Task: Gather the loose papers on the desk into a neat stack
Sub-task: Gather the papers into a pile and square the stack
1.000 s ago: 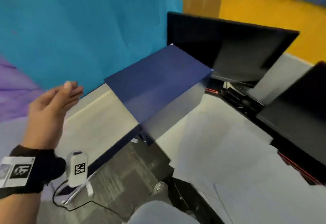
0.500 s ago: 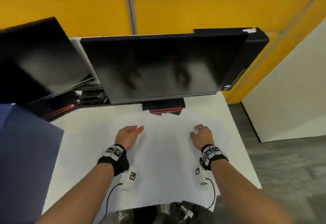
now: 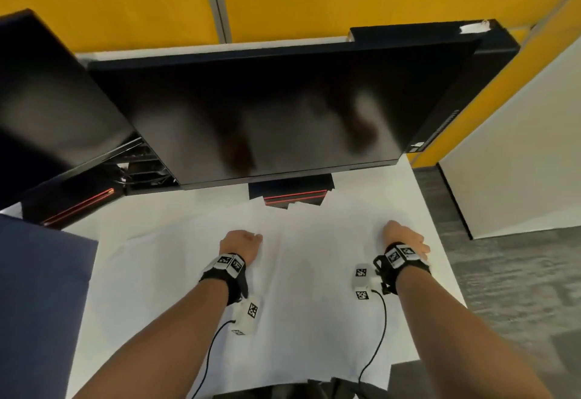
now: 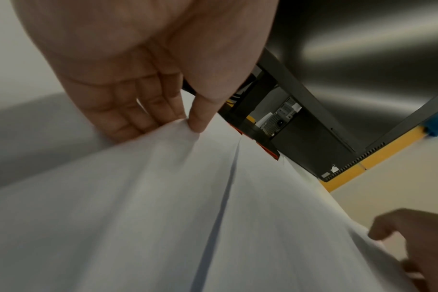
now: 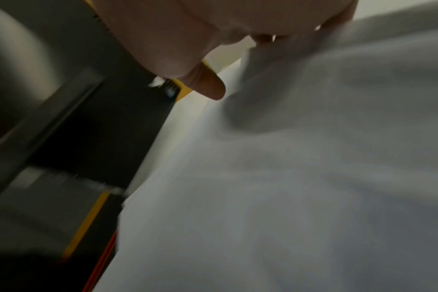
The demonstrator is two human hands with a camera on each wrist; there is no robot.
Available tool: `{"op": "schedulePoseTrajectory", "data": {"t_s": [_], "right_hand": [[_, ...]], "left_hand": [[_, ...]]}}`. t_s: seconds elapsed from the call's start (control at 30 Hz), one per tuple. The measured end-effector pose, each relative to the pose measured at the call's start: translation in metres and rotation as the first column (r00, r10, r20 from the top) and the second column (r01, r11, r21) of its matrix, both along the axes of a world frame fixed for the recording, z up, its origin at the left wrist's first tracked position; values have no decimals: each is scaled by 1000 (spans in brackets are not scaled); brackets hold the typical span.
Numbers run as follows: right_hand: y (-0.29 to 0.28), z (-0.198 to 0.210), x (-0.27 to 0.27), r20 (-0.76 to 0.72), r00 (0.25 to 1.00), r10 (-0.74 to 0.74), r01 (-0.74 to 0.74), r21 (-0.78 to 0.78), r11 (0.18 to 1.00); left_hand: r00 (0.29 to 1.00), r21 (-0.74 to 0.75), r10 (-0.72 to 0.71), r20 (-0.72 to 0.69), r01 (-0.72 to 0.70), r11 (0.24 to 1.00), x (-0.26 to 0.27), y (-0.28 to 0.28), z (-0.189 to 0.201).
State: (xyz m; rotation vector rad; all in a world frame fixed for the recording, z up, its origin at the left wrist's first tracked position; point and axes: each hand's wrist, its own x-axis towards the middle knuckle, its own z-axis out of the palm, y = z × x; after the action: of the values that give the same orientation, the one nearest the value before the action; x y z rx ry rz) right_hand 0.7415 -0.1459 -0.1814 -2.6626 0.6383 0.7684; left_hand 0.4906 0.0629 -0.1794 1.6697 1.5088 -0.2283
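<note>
Several white papers [image 3: 314, 272] lie spread and overlapping on the white desk [image 3: 424, 197] in front of me. My left hand [image 3: 242, 241] rests on their middle left. In the left wrist view its thumb and fingers [image 4: 188, 126] pinch a raised fold of paper [image 4: 163, 217]. My right hand [image 3: 405, 238] is at the papers' right edge with its fingers curled down over a sheet. The blurred right wrist view shows its thumb [image 5: 210, 87] sticking out clear of the paper [image 5: 288, 177]. The right hand [image 4: 418, 241] also shows curled on the sheet in the left wrist view.
A large black monitor [image 3: 283, 109] hangs over the desk's far part, its stand base [image 3: 292, 194] touching the papers' far edge. A second monitor [image 3: 47, 99] stands at the left. A dark blue cabinet [image 3: 37, 304] borders the left; grey carpet [image 3: 518, 288] lies beyond the desk's right edge.
My view swung from the left side to the desk. Both hands came down on the papers; the left fingers then curled into a pinch and the right hand shifted toward the right edge.
</note>
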Motion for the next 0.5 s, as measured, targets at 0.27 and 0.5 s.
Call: {"op": "schedulePoseTrajectory", "data": {"t_s": [0.27,0.5], "right_hand": [[22,-4,-44,97,979,178,-202,455,867],[-21,-17,-94,-60,925,376,-370,82,925]], "left_hand": [[974,83,128,186,-146,986,-8,-11,8],[962,-4,-253,-101,254,967,-54,-35,10]]}}
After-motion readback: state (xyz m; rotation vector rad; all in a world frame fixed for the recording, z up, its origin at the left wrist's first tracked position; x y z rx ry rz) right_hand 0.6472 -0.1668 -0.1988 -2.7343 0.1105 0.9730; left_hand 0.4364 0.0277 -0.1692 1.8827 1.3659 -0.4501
